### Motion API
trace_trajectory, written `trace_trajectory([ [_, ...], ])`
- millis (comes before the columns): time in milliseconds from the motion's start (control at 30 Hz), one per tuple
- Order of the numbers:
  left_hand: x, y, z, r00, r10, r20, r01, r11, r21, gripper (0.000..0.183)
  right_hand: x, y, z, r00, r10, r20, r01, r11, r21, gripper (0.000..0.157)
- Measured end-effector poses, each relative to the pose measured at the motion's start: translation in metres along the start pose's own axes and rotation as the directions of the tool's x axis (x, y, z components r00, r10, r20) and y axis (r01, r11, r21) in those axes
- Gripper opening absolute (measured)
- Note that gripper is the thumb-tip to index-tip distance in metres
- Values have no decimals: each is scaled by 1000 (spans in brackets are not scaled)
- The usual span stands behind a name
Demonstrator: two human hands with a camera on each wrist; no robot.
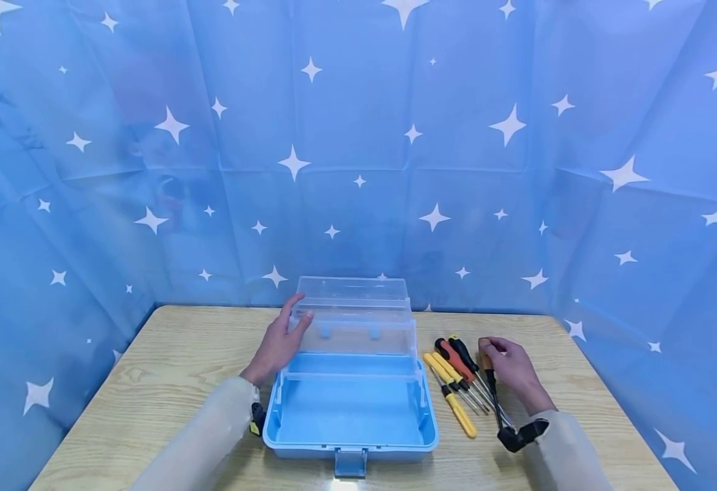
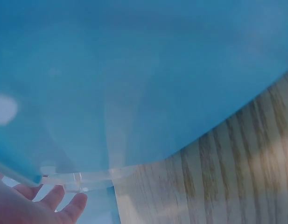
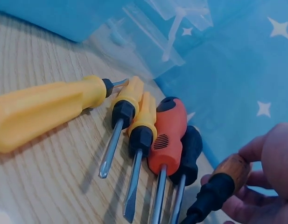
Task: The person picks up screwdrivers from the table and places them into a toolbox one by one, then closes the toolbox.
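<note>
A light-blue toolbox stands open, its clear lid and trays raised at the back. My left hand rests at the left edge of these clear parts, thumb and forefinger spread; in the left wrist view its fingertips look relaxed. With my right hand I pinch the wooden handle of a tool with a black stepped collar; its far end is hidden. Left of that hand lie a black screwdriver, a red screwdriver and three yellow screwdrivers.
The wooden table carries the box in its middle and the tools to its right. A blue star-printed curtain hangs behind the table and along both sides. The box's front latch hangs down toward me.
</note>
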State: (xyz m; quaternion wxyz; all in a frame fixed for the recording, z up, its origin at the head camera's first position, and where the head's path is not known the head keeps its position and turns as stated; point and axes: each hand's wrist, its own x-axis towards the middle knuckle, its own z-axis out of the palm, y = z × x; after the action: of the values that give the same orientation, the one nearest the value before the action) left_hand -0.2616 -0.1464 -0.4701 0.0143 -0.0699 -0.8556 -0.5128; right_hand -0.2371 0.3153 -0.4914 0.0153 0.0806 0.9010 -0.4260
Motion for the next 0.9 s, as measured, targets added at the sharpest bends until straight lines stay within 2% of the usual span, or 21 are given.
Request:
trace_trajectory([
  [500,0,-1,1,1000,2,-8,-2,1000,20,66,-4,-12,-5,999,-32,11,32,999,27,63],
  [900,-1,1,1,1000,8,-8,-8,1000,22,67,-10,-33,-7,994,-104,23,100,988,116,61],
])
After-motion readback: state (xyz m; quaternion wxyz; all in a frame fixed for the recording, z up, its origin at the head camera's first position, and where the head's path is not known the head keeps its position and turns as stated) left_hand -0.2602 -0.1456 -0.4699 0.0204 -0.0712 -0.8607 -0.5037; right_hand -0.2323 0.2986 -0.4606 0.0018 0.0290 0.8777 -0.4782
